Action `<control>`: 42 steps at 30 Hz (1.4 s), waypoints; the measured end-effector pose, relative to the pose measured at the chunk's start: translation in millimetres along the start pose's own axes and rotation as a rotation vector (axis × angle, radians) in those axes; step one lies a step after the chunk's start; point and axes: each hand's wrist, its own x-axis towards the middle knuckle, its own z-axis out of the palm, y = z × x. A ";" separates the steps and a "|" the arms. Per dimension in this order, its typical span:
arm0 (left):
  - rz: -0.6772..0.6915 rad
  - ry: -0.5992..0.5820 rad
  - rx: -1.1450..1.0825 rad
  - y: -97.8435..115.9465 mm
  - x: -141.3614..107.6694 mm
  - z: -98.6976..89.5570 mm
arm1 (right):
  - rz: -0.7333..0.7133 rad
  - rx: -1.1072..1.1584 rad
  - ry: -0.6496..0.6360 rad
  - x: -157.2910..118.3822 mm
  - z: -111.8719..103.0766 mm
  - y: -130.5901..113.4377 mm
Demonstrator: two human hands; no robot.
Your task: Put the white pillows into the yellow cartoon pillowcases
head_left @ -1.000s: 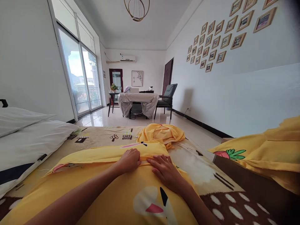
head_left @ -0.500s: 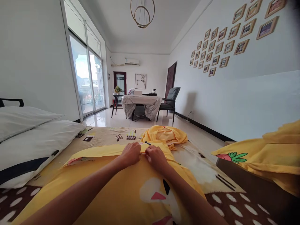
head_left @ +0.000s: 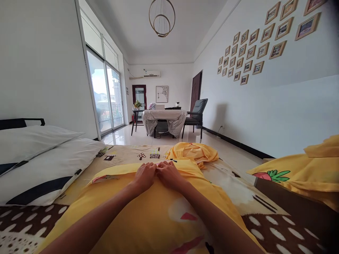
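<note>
A plump yellow pillowcase [head_left: 127,218], printed with white and pink shapes, lies in front of me on the bed. Along its far side runs a folded-over edge with a slit-like gap at the left. My left hand [head_left: 145,176] is closed on that edge near its middle. Right beside it, my right hand [head_left: 170,175] grips the same edge, knuckles up. The two hands touch or almost touch, and their fingertips are hidden behind the knuckles. Just beyond them sits a crumpled yellow cloth [head_left: 194,151].
White pillows [head_left: 66,158] with black bands lie at the left. The patterned bedsheet [head_left: 124,152] spreads underneath. More yellow fabric [head_left: 304,173] with a radish print hangs at the right. Farther off stand a covered table [head_left: 164,114] and a black chair [head_left: 196,116].
My right hand has moved left along the edge, closing the small gap to my left hand. The camera view has shifted slightly left. Both hands keep their grip.
</note>
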 end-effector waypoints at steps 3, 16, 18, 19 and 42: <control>0.006 0.002 0.001 -1.9 -4.3 -3.3 | 0.000 -0.010 -0.016 -0.3 -2.4 1.6; -0.116 0.028 -0.084 -31.2 -17.9 -10.0 | -0.005 -0.140 -0.017 1.9 -14.0 -15.2; -0.136 0.036 -0.099 -38.4 -24.0 -12.0 | -0.016 -0.134 -0.009 8.0 -12.1 -25.6; -0.141 0.040 -0.105 -40.6 -26.4 -12.7 | -0.028 -0.125 -0.007 12.2 -10.4 -31.7; -0.246 0.040 -0.114 -92.4 -57.2 -17.3 | -0.152 -0.096 -0.097 50.4 -0.1 -70.1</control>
